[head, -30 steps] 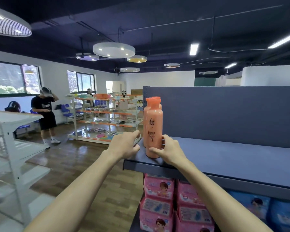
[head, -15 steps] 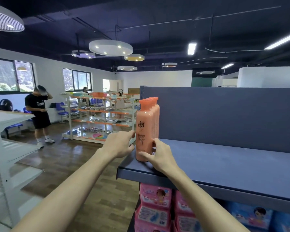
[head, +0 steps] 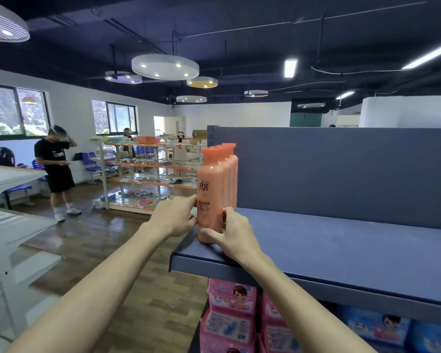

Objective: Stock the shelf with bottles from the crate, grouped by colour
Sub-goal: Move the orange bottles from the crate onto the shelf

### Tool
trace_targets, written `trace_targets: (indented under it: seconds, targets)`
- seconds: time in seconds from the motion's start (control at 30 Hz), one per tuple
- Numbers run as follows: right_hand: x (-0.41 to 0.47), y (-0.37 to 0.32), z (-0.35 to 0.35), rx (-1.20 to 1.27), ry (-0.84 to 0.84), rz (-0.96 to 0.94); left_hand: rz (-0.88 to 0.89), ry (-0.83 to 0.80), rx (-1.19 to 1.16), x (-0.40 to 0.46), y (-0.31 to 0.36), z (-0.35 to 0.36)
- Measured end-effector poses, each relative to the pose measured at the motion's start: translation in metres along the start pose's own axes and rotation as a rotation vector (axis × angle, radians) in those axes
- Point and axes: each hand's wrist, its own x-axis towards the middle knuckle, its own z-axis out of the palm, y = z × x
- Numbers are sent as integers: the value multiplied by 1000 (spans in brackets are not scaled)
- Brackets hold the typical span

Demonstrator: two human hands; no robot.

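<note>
Several peach-orange bottles stand in a single row at the left end of the dark blue top shelf [head: 341, 250], running back toward the rear panel. The front bottle [head: 209, 189] stands upright near the shelf's front left corner, close against the bottle behind it [head: 231, 174]. My left hand [head: 175, 216] touches its left side with the fingertips. My right hand [head: 229, 235] grips its base, thumb across the front and fingers on the right side. The crate is out of view.
The shelf's blue back panel [head: 341, 174] rises behind the row. Pink packs [head: 229, 314] and blue packs [head: 377, 327] fill the shelf below. A white rack [head: 8, 225] stands left, and a person in black [head: 56, 171] stands on the wooden floor beyond.
The front bottle has slid left and back into line with the row. Both hands have stayed at its sides, and my right thumb now wraps its base.
</note>
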Motion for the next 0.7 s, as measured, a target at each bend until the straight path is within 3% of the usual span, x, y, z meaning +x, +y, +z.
trace_targets:
  seconds: [0.7]
  targets:
    - [-23,-17,-19,-108,-82,64,11,-43,116,-43,8,-60]
